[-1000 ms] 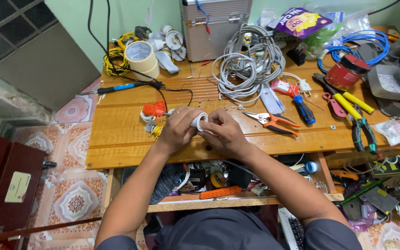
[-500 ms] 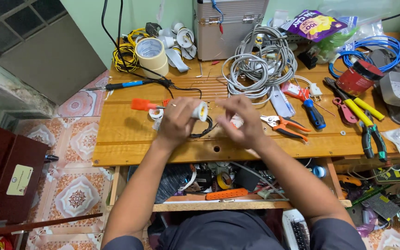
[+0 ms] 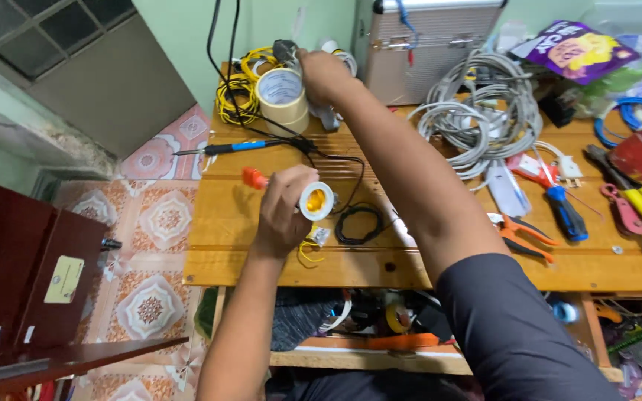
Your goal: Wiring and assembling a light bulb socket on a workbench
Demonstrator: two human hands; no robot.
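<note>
Change: right hand (image 3: 319,73) has left the left hand's side, where both met half a second ago, and now stretches to the far edge of the wooden workbench (image 3: 224,223).
Left fingers: clamped round a white lamp holder (image 3: 313,200), its open brass-coloured mouth turned toward the camera; short yellow wires (image 3: 307,249) hang below the left hand (image 3: 280,212).
Right fingers: curled at a dark small object beside the masking tape roll (image 3: 282,96); whether they grip it cannot be told.
Meaning: the lamp holder is now carried by one hand alone, seemingly parked while the other fetches something.
Just past the left fingers: an orange-handled tool (image 3: 254,178) behind them, a black wire coil (image 3: 358,224) to their right.
Near the right fingers: yellow cable bundle (image 3: 238,93), blue-handled soldering iron (image 3: 235,147) with its black cord.
Further out: grey cable heap (image 3: 477,111), metal case (image 3: 432,44), orange pliers (image 3: 518,236), blue screwdriver (image 3: 565,212).
In the way: the soldering iron's cord crosses the bench between the two hands.
</note>
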